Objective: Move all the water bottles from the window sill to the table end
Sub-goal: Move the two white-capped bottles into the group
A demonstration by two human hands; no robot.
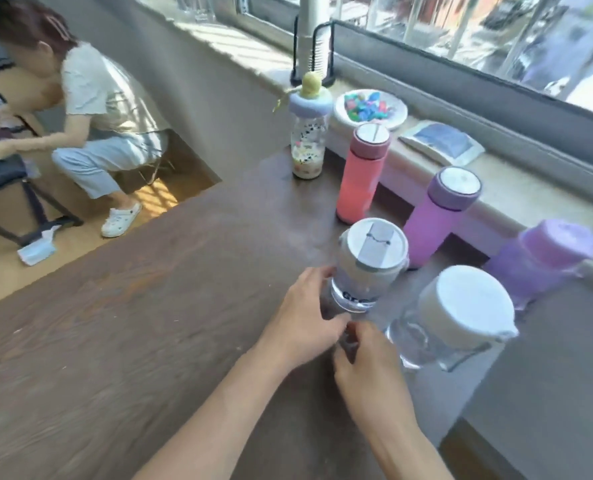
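Observation:
Both my hands are around a clear bottle with a white flip lid that stands on the brown table. My left hand wraps its left side, and my right hand pinches its base. Along the table's window side stand a patterned bottle with a lilac lid, a coral bottle, a purple bottle, a lilac bottle with a handle and a clear bottle with a white cap.
The window sill holds a paper plate of colourful pieces, a blue packet and a black rack with stacked cups. A person sits on a stool at the left. A face mask lies on the floor.

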